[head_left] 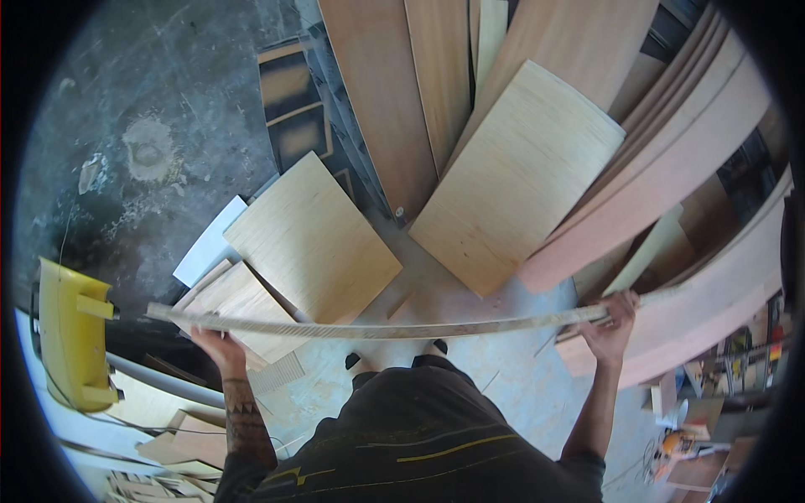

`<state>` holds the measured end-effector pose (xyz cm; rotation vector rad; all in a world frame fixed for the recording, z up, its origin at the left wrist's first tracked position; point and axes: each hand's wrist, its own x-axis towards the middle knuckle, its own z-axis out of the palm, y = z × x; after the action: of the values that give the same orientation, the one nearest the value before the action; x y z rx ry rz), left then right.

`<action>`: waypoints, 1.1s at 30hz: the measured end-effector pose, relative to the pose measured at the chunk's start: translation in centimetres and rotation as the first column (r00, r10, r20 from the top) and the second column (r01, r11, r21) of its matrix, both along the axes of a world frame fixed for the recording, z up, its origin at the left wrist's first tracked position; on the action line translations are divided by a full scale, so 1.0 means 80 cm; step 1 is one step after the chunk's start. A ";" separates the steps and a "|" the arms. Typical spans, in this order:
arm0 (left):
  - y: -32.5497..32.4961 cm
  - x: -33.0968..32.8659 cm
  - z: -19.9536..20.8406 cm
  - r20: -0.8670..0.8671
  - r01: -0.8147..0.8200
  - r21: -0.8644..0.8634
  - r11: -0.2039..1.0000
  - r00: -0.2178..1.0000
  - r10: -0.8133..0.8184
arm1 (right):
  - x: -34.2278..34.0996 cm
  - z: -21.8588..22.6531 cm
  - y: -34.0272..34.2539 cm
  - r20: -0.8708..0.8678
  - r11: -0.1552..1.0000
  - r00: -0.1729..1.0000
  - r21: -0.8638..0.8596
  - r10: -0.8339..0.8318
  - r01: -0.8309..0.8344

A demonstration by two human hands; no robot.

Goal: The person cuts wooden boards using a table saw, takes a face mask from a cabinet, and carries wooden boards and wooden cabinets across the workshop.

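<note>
Long thin board [377, 329], seen edge-on, held crosswise in front of the body, above the floor [495, 352] and the person's feet [352, 360]. Depth can't be judged from this angle. Looks bowed; may be lens bend near the rim.

Left hand [220, 345] at the near side, a little in from the left end; fingers closed on the board, partly hidden by it. Right hand [610, 325] toward the other end; fingers wrapped over, pinching the board against the thumb. Firmness of either hold: cannot tell.

Beyond the board: a square-looking plywood panel [314, 243] left of centre, a longer pale plywood panel [517, 176] right of centre, taller brown panels [369, 92] behind. Curved-looking stack of pinkish boards [646, 184] at right. Yellow casing [74, 335] far left, near the board's left end.

Handling, my judgement: wide hold suits a long piece; keep both hands at equal height so it doesn't twist. Watch both tips, since they reach past the hands, the left toward the yellow casing, the right toward the stack. Turn slowly, from the feet. Keep fingertips clear of any edge that may meet another panel.
</note>
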<state>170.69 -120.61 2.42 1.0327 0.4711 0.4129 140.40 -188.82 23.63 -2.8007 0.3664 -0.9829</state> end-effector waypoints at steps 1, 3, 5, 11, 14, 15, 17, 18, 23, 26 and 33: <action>-0.030 0.018 0.002 -0.009 0.060 0.042 0.997 0.998 -0.060 | -0.014 -0.004 -0.023 0.019 1.000 0.999 -0.003 -0.027 0.027; -0.086 0.045 -0.003 -0.021 0.177 0.013 0.984 0.984 -0.177 | -0.036 -0.009 -0.065 0.016 0.998 0.998 0.039 -0.060 0.059; -0.186 0.062 0.014 -0.039 0.206 0.012 0.978 0.978 -0.206 | -0.064 -0.014 -0.099 -0.008 0.989 0.991 0.070 -0.133 0.133; -0.335 0.127 0.021 -0.022 0.402 0.042 0.915 0.916 -0.401 | -0.114 -0.019 -0.194 -0.028 0.948 0.954 0.104 -0.300 0.301; -0.431 0.159 0.042 -0.011 0.525 0.043 0.850 0.851 -0.525 | -0.137 -0.015 -0.234 0.020 0.929 0.929 0.027 -0.369 0.368; -0.454 0.172 0.050 0.005 0.596 0.030 0.803 0.803 -0.596 | -0.141 -0.012 -0.243 -0.006 0.915 0.915 0.028 -0.403 0.403; -0.502 0.200 0.058 0.016 0.627 0.047 0.777 0.778 -0.628 | -0.139 -0.006 -0.258 0.006 0.907 0.907 0.006 -0.422 0.422; -0.527 0.213 0.065 0.024 0.642 0.038 0.765 0.765 -0.643 | -0.138 -0.004 -0.265 0.010 0.894 0.894 -0.013 -0.448 0.448; -0.626 0.291 0.077 0.028 0.697 -0.110 0.708 0.714 -0.699 | -0.125 -0.004 -0.290 0.050 0.856 0.859 -0.081 -0.509 0.511; -0.674 0.348 0.045 0.102 0.671 -0.117 0.732 0.741 -0.664 | -0.093 -0.006 -0.313 0.103 0.800 0.803 -0.081 -0.586 0.594; -0.761 0.415 0.050 -0.141 0.747 -0.096 0.658 0.644 -0.752 | -0.083 0.007 -0.371 0.107 0.819 0.837 -0.172 -0.536 0.547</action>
<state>203.87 -181.50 6.39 1.1436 0.1549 -0.4447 133.77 -218.47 24.21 -2.8889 1.1752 -1.2549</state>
